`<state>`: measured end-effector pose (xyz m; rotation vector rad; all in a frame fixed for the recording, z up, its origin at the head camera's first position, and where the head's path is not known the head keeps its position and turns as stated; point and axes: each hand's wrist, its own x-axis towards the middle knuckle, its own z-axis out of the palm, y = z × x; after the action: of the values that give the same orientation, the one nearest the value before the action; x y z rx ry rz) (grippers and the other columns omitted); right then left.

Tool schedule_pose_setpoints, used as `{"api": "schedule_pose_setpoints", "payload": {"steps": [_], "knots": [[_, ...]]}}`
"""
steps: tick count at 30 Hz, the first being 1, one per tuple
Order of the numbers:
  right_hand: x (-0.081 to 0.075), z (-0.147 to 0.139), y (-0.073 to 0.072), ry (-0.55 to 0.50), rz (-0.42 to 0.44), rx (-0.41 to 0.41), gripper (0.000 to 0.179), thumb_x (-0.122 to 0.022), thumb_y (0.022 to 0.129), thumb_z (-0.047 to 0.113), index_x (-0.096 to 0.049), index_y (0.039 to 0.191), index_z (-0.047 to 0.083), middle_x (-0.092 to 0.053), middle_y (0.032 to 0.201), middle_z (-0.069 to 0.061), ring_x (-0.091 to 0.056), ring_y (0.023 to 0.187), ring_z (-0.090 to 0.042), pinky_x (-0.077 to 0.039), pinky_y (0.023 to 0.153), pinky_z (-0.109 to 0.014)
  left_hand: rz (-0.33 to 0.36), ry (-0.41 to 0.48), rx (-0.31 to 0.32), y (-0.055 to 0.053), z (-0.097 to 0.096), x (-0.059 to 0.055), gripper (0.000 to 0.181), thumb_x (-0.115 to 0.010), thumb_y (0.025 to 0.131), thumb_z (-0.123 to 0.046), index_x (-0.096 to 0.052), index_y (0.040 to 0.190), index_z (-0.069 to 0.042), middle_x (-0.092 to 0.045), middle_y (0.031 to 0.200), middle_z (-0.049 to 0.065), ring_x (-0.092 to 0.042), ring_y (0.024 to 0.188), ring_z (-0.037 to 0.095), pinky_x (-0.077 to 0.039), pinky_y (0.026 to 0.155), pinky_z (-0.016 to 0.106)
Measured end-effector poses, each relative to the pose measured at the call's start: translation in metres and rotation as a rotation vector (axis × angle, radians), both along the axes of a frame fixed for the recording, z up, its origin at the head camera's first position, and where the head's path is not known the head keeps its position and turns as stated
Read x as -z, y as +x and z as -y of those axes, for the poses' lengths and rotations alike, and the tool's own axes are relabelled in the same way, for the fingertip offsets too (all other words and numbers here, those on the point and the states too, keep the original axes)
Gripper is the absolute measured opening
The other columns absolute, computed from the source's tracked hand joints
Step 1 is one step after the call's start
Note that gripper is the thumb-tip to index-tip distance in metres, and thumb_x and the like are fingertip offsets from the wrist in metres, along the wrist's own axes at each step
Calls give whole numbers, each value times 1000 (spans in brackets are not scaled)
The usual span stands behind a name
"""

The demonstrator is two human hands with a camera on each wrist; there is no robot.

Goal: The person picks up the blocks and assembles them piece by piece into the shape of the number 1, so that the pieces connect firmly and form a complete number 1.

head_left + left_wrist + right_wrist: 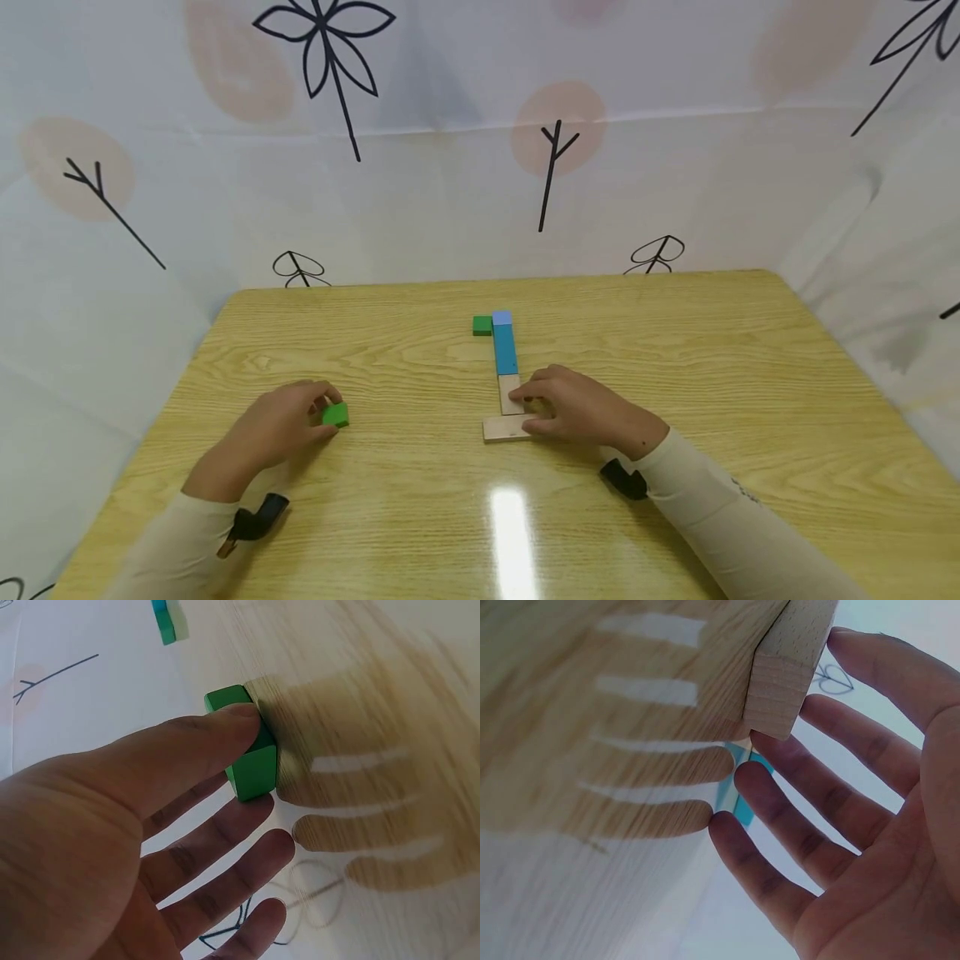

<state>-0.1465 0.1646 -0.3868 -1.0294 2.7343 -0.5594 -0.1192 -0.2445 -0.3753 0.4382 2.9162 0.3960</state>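
On the left of the table, my left hand (281,425) pinches a small green block (336,415) between thumb and fingers. The left wrist view shows the thumb lying over this block close to the wood surface. Near the middle, my right hand (581,408) touches a plain wooden block (501,429) lying crosswise; its right part is hidden under the hand. My index fingertip is at a second plain block (510,393), which stands lengthwise beyond it. In the right wrist view, the thumb rests along the edge of the wooden block (776,694), with the fingers fairly straight.
Beyond the plain blocks, a blue block (506,348) continues the line to a light purple block (502,317). Another green block (482,326) sits left of the purple one. A patterned white cloth (450,200) hangs behind the wooden table (675,358).
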Motion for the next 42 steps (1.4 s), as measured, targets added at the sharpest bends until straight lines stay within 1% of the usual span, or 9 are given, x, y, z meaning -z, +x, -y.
{"api": "schedule_pose_setpoints", "payload": {"steps": [6, 17, 23, 29, 36, 42], "knots": [[1, 0, -1, -6, -1, -6, 37, -73, 92, 27, -70, 126, 12, -69, 120, -3, -61, 112, -21, -53, 95, -42, -11, 2, 20, -2, -9, -1, 35, -79, 87, -23, -67, 117, -11, -71, 104, 4, -67, 94, 23, -55, 76, 42], [1, 1, 0, -3, -1, -2, 37, -74, 91, 27, -71, 126, 12, -69, 119, -3, -60, 110, -20, -53, 93, -40, -13, -9, 34, -8, -18, -1, 34, -79, 87, -24, -67, 117, -13, -70, 103, 2, -66, 92, 20, -55, 75, 40], [1, 1, 0, -5, -1, 1, 37, -74, 91, 27, -71, 126, 12, -69, 120, -3, -61, 110, -21, -53, 94, -41, -17, -8, 46, -12, -23, -1, 35, -79, 87, -24, -67, 118, -12, -69, 102, 2, -66, 91, 19, -55, 75, 39], [1, 1, 0, 1, 0, 5, 37, -74, 91, 27, -71, 125, 12, -69, 120, -3, -61, 109, -20, -52, 93, -40, -27, -21, 63, -17, -32, 0, 32, -79, 87, -24, -67, 115, -15, -69, 101, 0, -66, 89, 18, -55, 76, 40], [0, 0, 0, -8, -6, 0, 37, -74, 91, 27, -71, 125, 12, -69, 119, -3, -61, 110, -20, -52, 92, -40, -42, -21, 99, -27, -46, 2, 30, -79, 87, -24, -68, 114, -15, -69, 99, 0, -64, 85, 14, -54, 72, 36], [0, 0, 0, -4, -16, 3, 36, -75, 91, 27, -72, 124, 13, -69, 118, -2, -60, 109, -19, -52, 92, -39, -41, -19, 107, -34, -55, 2, 29, -78, 88, -23, -68, 114, -14, -70, 99, 1, -65, 85, 14, -54, 72, 35]]}}
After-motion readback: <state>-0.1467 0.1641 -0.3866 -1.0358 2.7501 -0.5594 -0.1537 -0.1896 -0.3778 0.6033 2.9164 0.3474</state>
